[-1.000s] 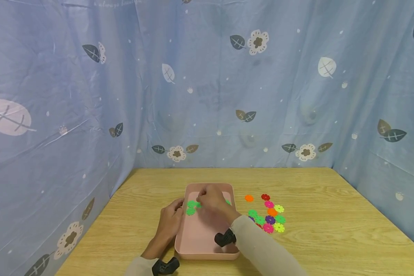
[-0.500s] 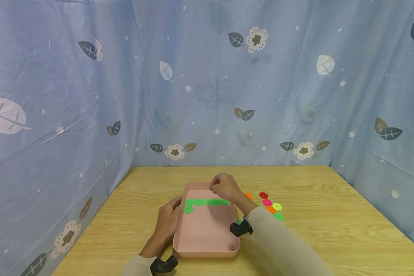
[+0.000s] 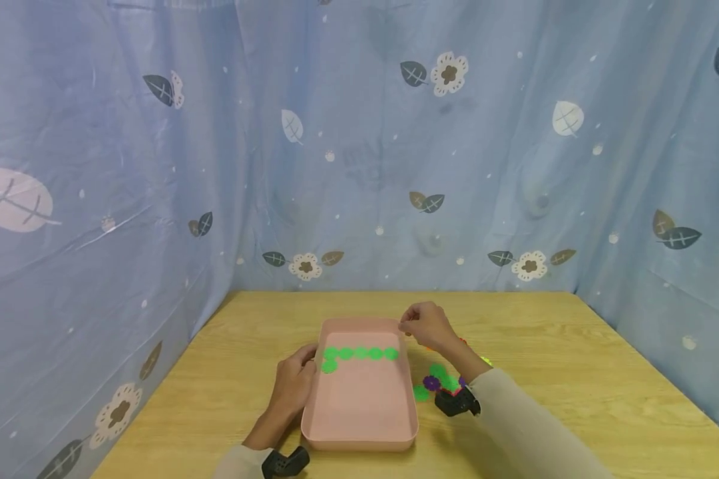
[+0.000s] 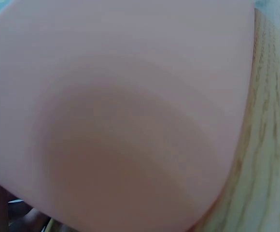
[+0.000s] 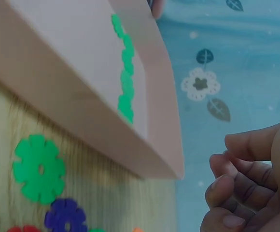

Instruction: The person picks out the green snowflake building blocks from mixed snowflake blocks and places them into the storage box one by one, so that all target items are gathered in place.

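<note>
A shallow pink tray [image 3: 359,406] lies on the table. Across its far part runs a row of several green flower-shaped plastic discs [image 3: 361,353], with one more green disc [image 3: 329,366] below the row's left end. My left hand [image 3: 292,382] holds the tray's left wall; the wall fills most of the left wrist view, so the fingers are largely hidden. Just past the tray's far right corner, my right hand [image 3: 431,327] is raised. Its fingers are loosely bent in the right wrist view, with nothing visible between thumb [image 5: 251,145] and fingers.
Right of the tray lie loose flower discs, among them a green one [image 5: 38,169] and a purple one [image 3: 431,383]; my right forearm hides several others. Behind the wooden table [image 3: 545,372] hangs a blue patterned curtain [image 3: 359,166].
My right hand has risen from the row inside the tray and moved right, past the far right corner, uncovering the green discs. The left hand has stayed at the tray's left side.
</note>
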Available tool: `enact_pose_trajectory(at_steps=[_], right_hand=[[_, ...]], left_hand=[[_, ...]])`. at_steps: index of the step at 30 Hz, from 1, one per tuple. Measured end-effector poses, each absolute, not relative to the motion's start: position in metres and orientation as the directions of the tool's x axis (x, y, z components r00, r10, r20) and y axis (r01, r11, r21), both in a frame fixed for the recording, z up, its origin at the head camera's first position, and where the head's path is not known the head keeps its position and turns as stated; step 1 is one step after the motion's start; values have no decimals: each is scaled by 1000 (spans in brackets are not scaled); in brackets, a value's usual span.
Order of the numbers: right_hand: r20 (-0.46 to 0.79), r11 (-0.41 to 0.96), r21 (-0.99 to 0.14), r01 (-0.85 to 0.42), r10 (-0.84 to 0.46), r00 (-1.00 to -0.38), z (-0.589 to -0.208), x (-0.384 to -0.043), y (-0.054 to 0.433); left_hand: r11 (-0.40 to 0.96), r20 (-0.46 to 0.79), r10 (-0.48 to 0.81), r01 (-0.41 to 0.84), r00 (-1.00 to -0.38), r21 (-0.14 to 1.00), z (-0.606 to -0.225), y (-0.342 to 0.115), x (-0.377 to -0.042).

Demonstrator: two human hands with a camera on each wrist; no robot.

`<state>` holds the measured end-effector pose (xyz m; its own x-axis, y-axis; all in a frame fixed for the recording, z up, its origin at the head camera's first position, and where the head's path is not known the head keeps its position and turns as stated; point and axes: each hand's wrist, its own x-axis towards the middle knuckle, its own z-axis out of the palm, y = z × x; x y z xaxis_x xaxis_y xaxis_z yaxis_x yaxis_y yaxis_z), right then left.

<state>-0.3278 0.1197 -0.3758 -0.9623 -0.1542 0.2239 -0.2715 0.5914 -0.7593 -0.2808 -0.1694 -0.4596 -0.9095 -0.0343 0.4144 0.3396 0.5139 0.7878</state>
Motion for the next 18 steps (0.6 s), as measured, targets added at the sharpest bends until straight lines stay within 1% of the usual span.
enact_pose_trajectory(at_steps=[6, 13, 18], right_hand=[[215, 606, -744, -282, -182, -959, -382, -322, 138], [205, 687, -644, -336, -269, -941, -391, -314, 154], [162, 744, -581, -331, -293, -942, -399, -306, 165]], left_hand=[[511, 421, -23, 351, -907, 785, -461, -168, -281], [522, 418, -31, 342, -908, 782, -459, -168, -280], [525, 416, -37, 337, -908, 781, -460, -169, -280]])
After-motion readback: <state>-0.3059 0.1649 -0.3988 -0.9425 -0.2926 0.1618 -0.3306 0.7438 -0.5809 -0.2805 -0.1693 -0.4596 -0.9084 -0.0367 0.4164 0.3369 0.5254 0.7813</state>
